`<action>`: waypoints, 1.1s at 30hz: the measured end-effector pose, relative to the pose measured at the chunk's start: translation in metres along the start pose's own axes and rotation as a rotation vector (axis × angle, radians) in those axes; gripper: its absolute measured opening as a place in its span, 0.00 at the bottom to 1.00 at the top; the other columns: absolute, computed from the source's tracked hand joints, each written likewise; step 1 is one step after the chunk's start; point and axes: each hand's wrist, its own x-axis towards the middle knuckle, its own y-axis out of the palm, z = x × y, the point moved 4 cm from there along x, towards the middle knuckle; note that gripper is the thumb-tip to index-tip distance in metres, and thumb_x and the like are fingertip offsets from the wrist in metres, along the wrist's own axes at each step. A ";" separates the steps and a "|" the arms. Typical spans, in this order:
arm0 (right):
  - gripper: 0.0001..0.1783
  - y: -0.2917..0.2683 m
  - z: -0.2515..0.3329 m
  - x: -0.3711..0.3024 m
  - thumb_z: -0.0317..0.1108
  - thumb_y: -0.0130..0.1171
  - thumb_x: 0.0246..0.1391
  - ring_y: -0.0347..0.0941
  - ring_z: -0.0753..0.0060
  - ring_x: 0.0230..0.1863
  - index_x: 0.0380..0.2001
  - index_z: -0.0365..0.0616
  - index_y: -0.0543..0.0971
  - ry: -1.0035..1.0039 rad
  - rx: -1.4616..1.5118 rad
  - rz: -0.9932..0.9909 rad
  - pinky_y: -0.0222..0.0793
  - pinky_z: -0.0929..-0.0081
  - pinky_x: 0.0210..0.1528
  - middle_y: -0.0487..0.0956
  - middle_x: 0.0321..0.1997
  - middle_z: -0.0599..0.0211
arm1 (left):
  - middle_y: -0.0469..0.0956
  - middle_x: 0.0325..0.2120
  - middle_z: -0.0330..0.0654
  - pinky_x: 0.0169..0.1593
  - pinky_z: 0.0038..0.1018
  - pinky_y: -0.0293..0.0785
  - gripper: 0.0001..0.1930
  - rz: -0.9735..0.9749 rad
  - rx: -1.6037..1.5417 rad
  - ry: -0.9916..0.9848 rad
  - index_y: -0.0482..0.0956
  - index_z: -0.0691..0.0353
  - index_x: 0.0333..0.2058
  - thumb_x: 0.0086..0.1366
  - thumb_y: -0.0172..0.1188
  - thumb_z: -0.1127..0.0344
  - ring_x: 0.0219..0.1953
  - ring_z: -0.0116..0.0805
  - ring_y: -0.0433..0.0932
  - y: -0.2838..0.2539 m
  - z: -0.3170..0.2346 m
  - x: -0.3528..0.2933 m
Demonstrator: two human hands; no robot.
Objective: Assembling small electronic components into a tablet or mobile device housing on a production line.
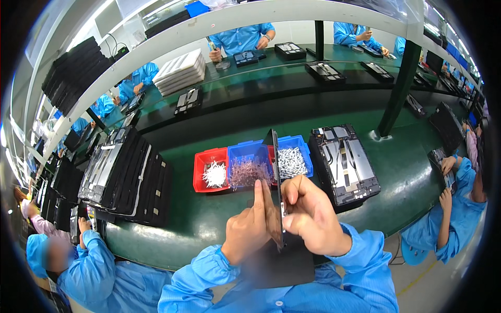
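Note:
A thin, dark tablet (275, 156) stands on edge between my hands, its side toward me. Its left face is glossy and mirrors my fingers. My left hand (249, 224) presses against that face with long, straight fingers, steadying it. On the other side my right hand (314, 216) is curled, thumb and forefinger close to the tablet's inner side, where small metallic parts show. What those fingertips pinch, if anything, is too small to make out. A black flat pad (289, 263) lies below, over my lap. Just beyond my hands are bins of small parts.
Bins stand in a row: red with white pieces (214, 173), blue with pinkish pieces (249, 171), blue with white pieces (293, 160). Opened tablets are stacked left (122, 177) and right (345, 164). A green post (399, 88) rises behind. Co-workers sit left (99, 266) and right (443, 208).

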 end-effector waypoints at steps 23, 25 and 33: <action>0.26 -0.086 -0.064 -0.114 0.27 0.54 0.67 0.79 0.81 0.38 0.64 0.26 0.68 0.373 -0.605 -0.386 0.72 0.83 0.42 0.85 0.37 0.61 | 0.79 0.24 0.36 0.31 0.21 0.68 0.34 0.615 -1.434 -1.078 0.63 0.73 0.65 0.68 0.66 0.60 0.25 0.18 0.72 0.000 0.013 -0.070; 0.27 -0.081 -0.080 -0.123 0.25 0.54 0.66 0.78 0.82 0.35 0.65 0.26 0.67 0.382 -0.574 -0.446 0.72 0.83 0.40 0.86 0.35 0.60 | 0.74 0.18 0.34 0.21 0.21 0.61 0.38 0.377 -1.111 -0.914 0.56 0.76 0.69 0.67 0.65 0.67 0.16 0.18 0.66 0.006 0.012 -0.092; 0.29 -0.066 -0.090 -0.120 0.25 0.61 0.60 0.65 0.86 0.15 0.63 0.27 0.70 0.302 -1.008 -0.336 0.62 0.81 0.21 0.71 0.12 0.66 | 0.72 0.13 0.43 0.20 0.25 0.66 0.36 0.383 -0.714 -0.704 0.59 0.76 0.67 0.65 0.64 0.70 0.12 0.27 0.70 0.002 0.011 -0.111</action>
